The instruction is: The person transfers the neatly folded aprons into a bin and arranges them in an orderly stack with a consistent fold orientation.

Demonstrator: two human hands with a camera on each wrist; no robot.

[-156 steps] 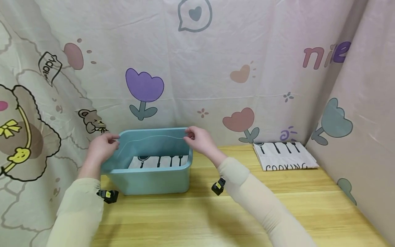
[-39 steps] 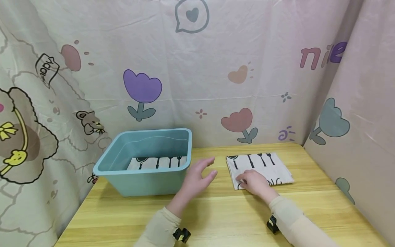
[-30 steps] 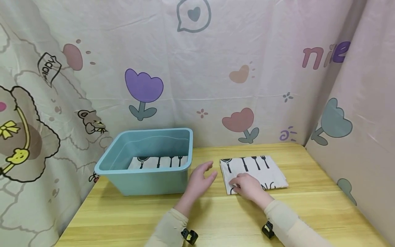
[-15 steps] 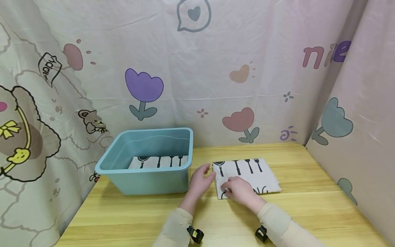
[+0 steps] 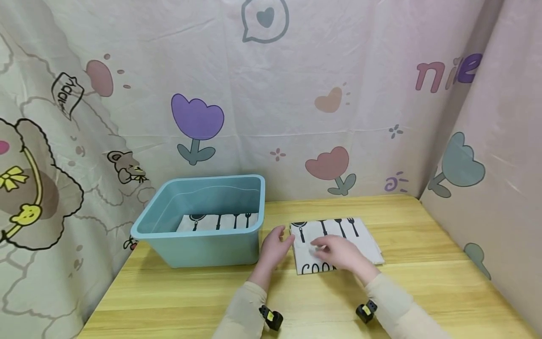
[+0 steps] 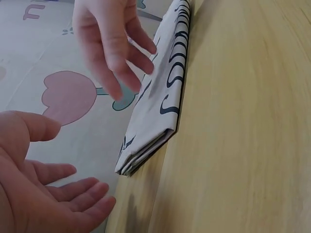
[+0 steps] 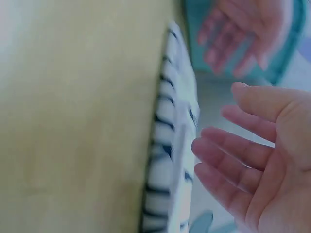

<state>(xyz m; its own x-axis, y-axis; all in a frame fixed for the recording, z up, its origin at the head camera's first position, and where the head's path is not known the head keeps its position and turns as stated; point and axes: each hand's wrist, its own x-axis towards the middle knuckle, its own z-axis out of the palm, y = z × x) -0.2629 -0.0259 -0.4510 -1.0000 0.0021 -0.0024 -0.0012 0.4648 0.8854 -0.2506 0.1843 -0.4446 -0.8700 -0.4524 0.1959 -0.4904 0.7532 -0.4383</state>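
A folded white cloth (image 5: 357, 235) with black utensil prints and lettering lies on the wooden table, right of a blue plastic bin (image 5: 203, 252). My right hand (image 5: 338, 252) hovers just over the cloth, fingers loosely bent and holding nothing; in the right wrist view the fingers (image 7: 228, 145) are spread beside its edge. At the cloth's left end is my left hand (image 5: 273, 249), with its fingers (image 6: 80, 189) extended and apart from the layered end of the fold. A second printed white cloth (image 5: 226, 221) lies inside the bin.
Behind the table (image 5: 190, 301) hangs a printed curtain (image 5: 271, 94), which also runs along the left and right sides. The bin's rim (image 5: 199, 234) stands close to my left hand.
The folded cloth has slid left and toward me from the back right, drawn by my right hand. That hand has since lifted off it. My left hand has moved from the bin to the cloth's left end.
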